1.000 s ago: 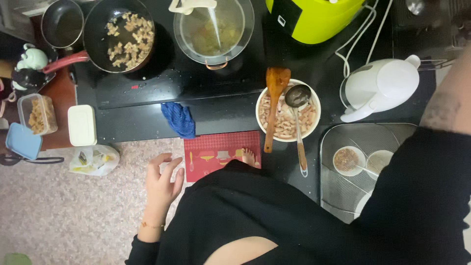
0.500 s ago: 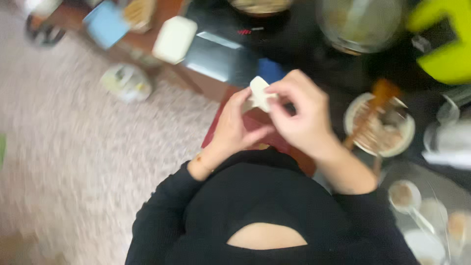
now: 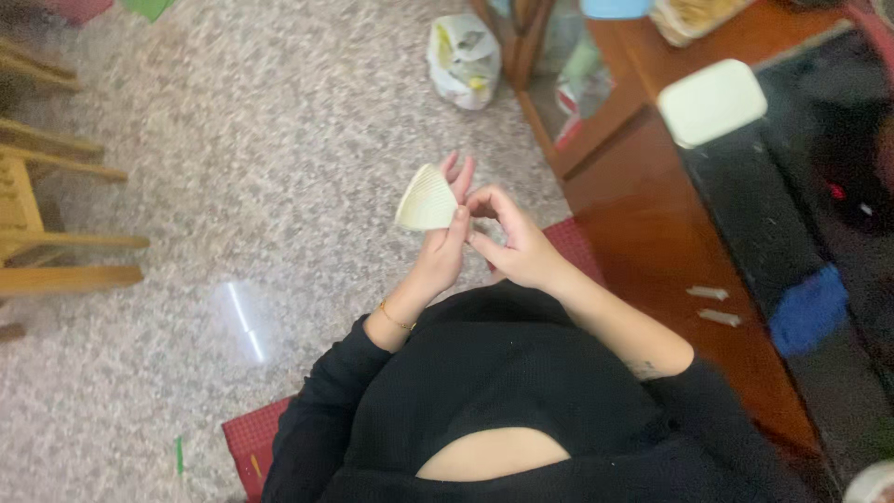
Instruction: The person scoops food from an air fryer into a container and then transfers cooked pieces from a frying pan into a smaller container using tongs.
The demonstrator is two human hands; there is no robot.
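Up at twelve o'clock, a crumpled white plastic bag (image 3: 463, 58) with yellow and green print, lying on the floor beside a wooden counter (image 3: 652, 233). At one to two o'clock, on the counter, a pale rounded-square lid (image 3: 712, 101); above it, at the top edge, a clear tub (image 3: 694, 14) of tan food and the rim of a blue one (image 3: 616, 7). At three o'clock, a crumpled blue cloth (image 3: 808, 309) on the black, glossy cooktop (image 3: 792, 186), and two small pale strips (image 3: 710, 293) on the reddish, polished wood.

Near centre, a cream fan-shaped shell (image 3: 426, 198), finely ribbed, held up over the floor and just left of both hands. Left hand (image 3: 445, 244) pinching its right edge, fingers straight and pointing to twelve o'clock; thin gold bracelet (image 3: 395, 317) at the wrist. Right hand (image 3: 515, 242) curled, fingertips meeting the left hand's at the shell's lower corner; contact with the shell itself not clear. Black sleeves below.

Speckled grey-pink floor (image 3: 233, 186), stone-like, with a bright glare patch at eight o'clock. Pale wooden chair legs (image 3: 56, 224) at nine o'clock. Dark red mat (image 3: 247, 452) at seven o'clock, another piece showing at the counter's foot.
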